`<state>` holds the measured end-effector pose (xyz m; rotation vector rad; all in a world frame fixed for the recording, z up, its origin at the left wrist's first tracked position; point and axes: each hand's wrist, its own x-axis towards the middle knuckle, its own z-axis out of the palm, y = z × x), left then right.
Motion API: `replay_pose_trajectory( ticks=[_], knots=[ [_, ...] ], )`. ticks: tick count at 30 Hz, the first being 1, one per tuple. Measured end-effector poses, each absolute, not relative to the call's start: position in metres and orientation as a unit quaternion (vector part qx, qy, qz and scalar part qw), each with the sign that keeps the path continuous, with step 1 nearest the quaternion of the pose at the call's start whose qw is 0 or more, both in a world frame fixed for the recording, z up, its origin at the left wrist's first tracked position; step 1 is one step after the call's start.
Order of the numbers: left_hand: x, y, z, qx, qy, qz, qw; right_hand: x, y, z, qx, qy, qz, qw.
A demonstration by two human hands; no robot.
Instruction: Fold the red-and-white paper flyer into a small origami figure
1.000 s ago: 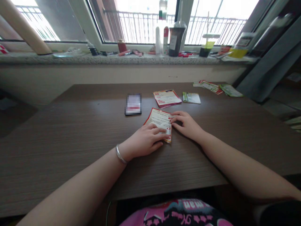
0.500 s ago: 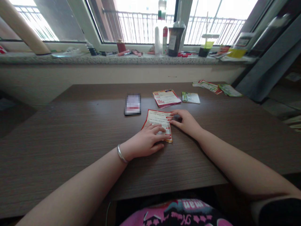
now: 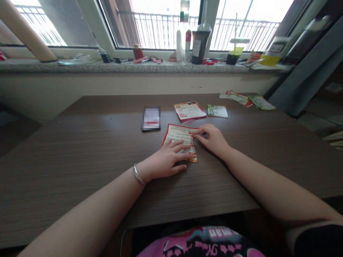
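A red-bordered printed leaflet (image 3: pixel 179 132) lies on the table in front of me, its text upside down to my view. My left hand (image 3: pixel 171 159) rests flat across its lower part with the fingers spread, hiding some of the print. At the leaflet's right edge, my right hand (image 3: pixel 211 137) pinches the paper between thumb and fingers. Just beyond the leaflet sits a stack of similar red-edged leaflets (image 3: pixel 189 111). A smaller green-and-white stack of papers (image 3: pixel 217 111) is to the right of that one.
A phone-sized dark-edged object (image 3: pixel 151 119), its face blurred, lies left of the stacks. More leaflets (image 3: pixel 239 99) are fanned at the table's far right. Bottles, a dark drink cup (image 3: pixel 199 46) and pens crowd the granite windowsill (image 3: pixel 150 67).
My right fingers have closed in on the leaflet's right edge, which now bends slightly. The left hand stays in almost the same place, its fingers a little more spread.
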<state>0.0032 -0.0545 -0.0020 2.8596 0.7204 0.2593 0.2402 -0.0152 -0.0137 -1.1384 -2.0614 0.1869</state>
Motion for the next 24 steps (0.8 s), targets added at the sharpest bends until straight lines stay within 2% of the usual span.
replay_pose_trajectory(
  ticks=[12, 24],
  knots=[
    [0.004, -0.056, 0.0, 0.957, 0.259, 0.087, 0.093, 0.237, -0.026, -0.009, -0.417, -0.825, 0.034, 0.379],
    [0.003, -0.054, -0.004, 0.956, 0.272, 0.076, 0.079, 0.231, -0.027, -0.015, -0.477, -0.727, 0.201, 0.451]
  ],
)
